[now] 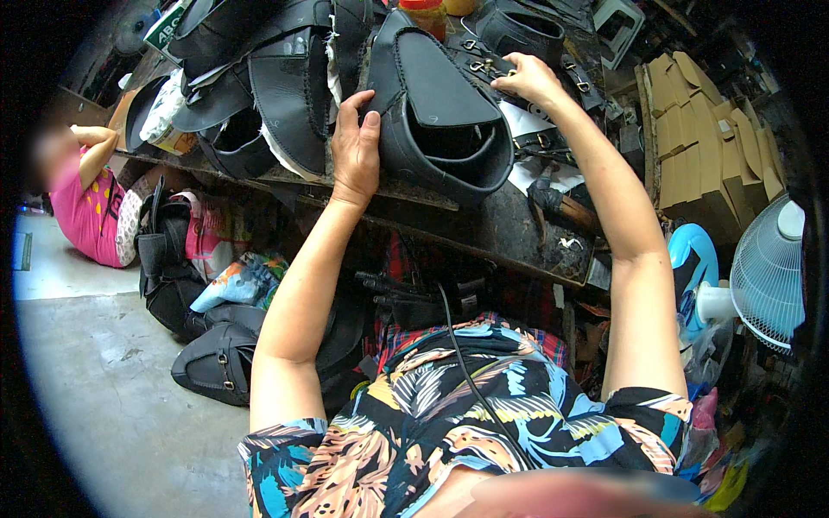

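Note:
A black leather shoe upper [453, 91] lies on the workbench in front of me, its rounded opening toward me and a broad flap across its top. Against its left edge rests my left hand [356, 154], fingers stretched upward and thumb apart. Farther right, my right hand [528, 79] pinches at a small black strap with a metal buckle [505, 71], fingertips closed on it. More buckled straps [580, 84] are scattered around that hand. Several other black shoe uppers [289, 95] are heaped left of my left hand, some with pale, ragged edges.
A red-lidded jar [423, 15] stands at the back. A hammer-like tool [566, 205] lies at the bench's right. Cardboard pieces [704, 138] and a white fan [768, 272] are at far right. A person in pink [91, 203] sits left; black uppers [216, 363] hang below the bench.

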Demonstrator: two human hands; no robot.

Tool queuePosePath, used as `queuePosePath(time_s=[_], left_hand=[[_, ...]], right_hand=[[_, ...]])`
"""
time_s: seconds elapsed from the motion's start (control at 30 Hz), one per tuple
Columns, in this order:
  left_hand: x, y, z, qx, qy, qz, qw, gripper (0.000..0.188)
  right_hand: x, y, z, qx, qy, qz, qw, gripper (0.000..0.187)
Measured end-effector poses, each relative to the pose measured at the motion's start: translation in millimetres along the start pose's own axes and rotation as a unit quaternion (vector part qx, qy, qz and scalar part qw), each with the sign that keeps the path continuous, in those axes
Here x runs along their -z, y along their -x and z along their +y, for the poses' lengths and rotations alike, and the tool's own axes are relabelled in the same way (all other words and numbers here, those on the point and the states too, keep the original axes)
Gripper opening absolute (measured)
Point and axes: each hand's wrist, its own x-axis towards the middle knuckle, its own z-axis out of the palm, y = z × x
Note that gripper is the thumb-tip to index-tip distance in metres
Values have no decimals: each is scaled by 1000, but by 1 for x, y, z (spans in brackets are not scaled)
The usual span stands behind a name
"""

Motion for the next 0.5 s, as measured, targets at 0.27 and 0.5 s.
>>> queuePosePath(time_s=[0.27, 0.5], left_hand=[[-2, 0, 1, 4, 18, -3, 1000, 43], [-1, -1, 2, 0, 13, -6, 1000, 44]], right_hand=[[-2, -27, 36, -10, -70, 86, 994, 49], [8, -31, 37, 58, -23, 118, 991, 41]])
